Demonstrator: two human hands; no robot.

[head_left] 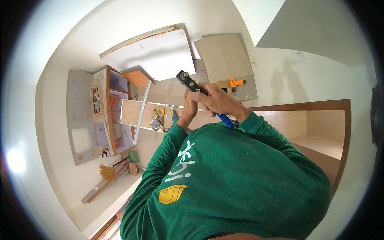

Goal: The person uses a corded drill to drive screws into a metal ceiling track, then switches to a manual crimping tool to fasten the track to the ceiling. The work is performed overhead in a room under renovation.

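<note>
In front of my chest, my right hand [216,99] is closed around a hand tool that looks like a hand riveter [186,77]. Its black head, set with round metal pieces, points up and to the left. A blue handle [226,121] shows below my right wrist. My left hand [189,108] is raised close against the right one, its fingers drawn together beside the black head. The right hand and the tool partly hide those fingers, and whatever they pinch cannot be made out.
Below lie a long metal profile [142,114], yellow-handled tools [159,120] and a teal power tool [175,118]. An open wooden cabinet [105,82] stands left. White panels [156,56] and a brown sheet [220,56] lean at the wall, near an orange tool [237,82]. A wood-framed opening [347,132] is right.
</note>
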